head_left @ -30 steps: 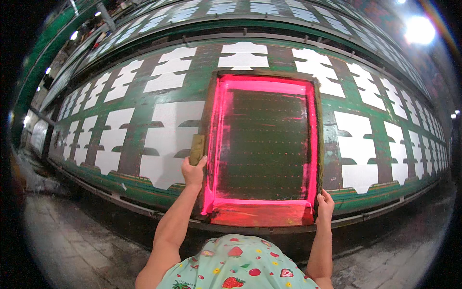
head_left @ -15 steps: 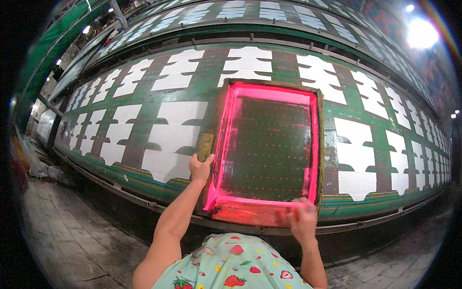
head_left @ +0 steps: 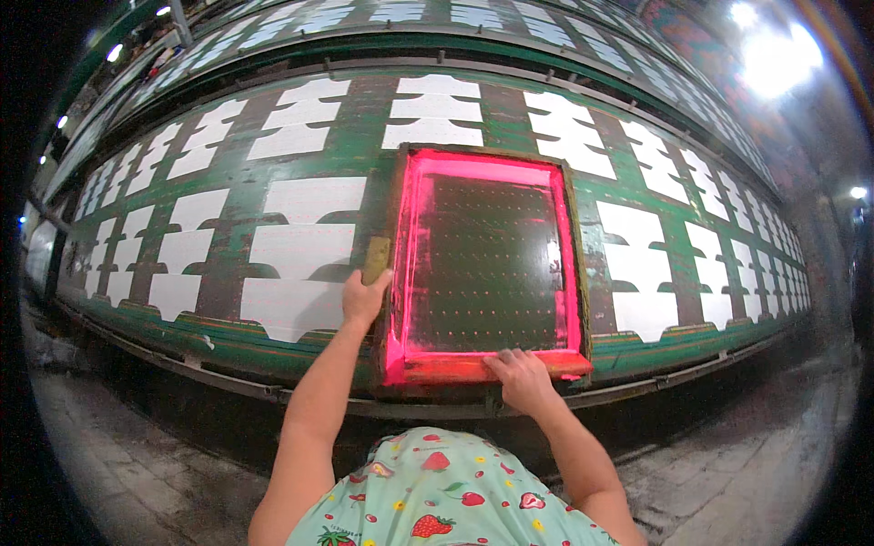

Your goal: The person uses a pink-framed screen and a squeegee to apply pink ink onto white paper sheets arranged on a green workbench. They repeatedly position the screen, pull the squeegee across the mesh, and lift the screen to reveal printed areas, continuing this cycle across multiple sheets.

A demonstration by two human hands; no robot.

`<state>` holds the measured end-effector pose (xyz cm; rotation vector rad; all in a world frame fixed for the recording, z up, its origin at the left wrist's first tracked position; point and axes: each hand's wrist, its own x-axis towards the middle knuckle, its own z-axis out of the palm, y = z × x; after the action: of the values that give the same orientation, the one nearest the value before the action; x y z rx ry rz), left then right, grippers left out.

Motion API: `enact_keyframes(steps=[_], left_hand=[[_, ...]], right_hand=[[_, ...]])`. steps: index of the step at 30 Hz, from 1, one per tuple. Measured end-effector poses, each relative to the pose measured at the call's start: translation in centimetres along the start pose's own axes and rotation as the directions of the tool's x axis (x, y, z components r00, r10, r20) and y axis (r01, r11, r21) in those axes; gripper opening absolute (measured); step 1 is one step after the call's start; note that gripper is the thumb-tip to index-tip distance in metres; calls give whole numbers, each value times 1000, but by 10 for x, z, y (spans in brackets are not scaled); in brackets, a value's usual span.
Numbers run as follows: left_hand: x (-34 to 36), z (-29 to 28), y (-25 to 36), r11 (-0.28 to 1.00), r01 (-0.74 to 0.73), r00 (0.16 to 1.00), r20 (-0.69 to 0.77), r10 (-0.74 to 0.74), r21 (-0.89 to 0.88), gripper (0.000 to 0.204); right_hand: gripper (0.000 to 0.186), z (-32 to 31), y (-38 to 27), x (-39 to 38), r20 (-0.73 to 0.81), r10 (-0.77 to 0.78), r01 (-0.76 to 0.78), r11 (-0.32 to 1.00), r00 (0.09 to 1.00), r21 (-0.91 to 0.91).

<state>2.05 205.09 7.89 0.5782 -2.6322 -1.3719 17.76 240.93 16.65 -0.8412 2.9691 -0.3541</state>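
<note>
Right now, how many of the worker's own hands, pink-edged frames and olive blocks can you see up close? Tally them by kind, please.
Hands: 2, the left hand and the right hand
Pink-edged frame: 1
Olive block: 1
Total: 4

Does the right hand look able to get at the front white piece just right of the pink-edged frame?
Probably yes. The right hand would have to leave the red bar and cross the right edge of the pink-edged frame, but nothing seems to cover the white piece.
</note>
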Motion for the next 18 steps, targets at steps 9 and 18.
enact_keyframes(steps=[9, 18], left_hand=[[83, 22, 22, 914, -229, 966, -41, 257, 335, 33], [79, 24, 29, 870, -228, 955, -75, 288, 438, 27]], right_hand=[[44, 0, -18, -10, 109, 137, -136, 991, 985, -13], [46, 31, 2, 24, -214, 63, -76, 996, 975, -54]])
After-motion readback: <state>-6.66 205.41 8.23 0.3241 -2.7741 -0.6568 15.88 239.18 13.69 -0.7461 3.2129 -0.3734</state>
